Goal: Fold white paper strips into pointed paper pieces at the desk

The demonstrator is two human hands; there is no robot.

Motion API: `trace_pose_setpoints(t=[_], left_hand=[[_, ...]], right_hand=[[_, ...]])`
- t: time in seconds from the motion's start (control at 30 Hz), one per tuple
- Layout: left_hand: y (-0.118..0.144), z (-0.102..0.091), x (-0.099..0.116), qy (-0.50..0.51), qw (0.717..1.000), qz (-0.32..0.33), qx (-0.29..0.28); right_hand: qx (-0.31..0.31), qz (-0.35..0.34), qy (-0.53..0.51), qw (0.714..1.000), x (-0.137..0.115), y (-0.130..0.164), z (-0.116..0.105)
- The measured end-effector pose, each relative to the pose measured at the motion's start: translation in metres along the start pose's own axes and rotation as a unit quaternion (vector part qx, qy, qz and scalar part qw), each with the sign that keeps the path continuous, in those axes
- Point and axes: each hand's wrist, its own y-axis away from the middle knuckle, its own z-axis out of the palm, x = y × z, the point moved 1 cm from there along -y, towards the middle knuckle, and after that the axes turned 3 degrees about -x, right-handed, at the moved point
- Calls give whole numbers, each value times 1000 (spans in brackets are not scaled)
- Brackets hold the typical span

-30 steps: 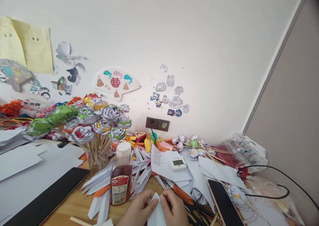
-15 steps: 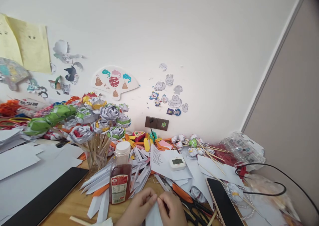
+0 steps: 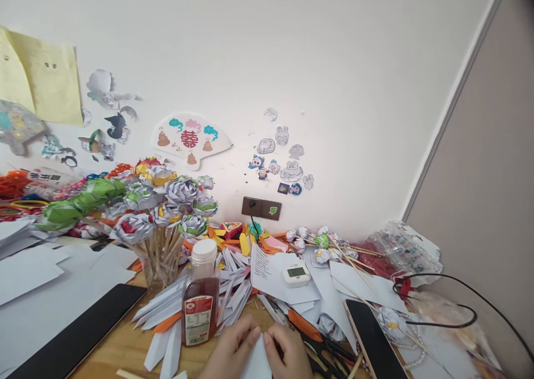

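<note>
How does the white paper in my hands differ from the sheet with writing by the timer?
The held paper is gripped by the left hand and right hand; the written sheet lies untouched, with the timer on it. The held paper's visible part looks blank, while the written sheet carries lines of dark text. Both are white paper.

Red 囍 on white fan, bottle label illegible

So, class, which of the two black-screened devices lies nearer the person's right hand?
The phone, lying just right of the black-handled scissors by the right hand; the other black device lies over at the left, beyond the bottle.
</note>
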Motion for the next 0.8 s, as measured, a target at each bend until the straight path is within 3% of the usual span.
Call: trace_pose_setpoints(t=[0.23, 0.43, 0.53, 0.63, 0.8], left_hand=[[-3, -4, 4, 59, 998, -20, -13], [1, 3, 8, 152, 976, -55, -146], [1, 3, 7, 157, 979, -69, -107], [-2, 2, 1, 161, 982, -82, -48], [-8, 1, -13, 174, 981, -87, 2]], right_hand=[[11, 15, -23, 1000, 0, 0, -2], [87, 115, -107, 984, 9, -2, -7], [75, 126, -164, 975, 8, -3, -7], [16, 106, -195, 975, 6, -1, 0], [-11, 53, -171, 984, 11, 7, 16]])
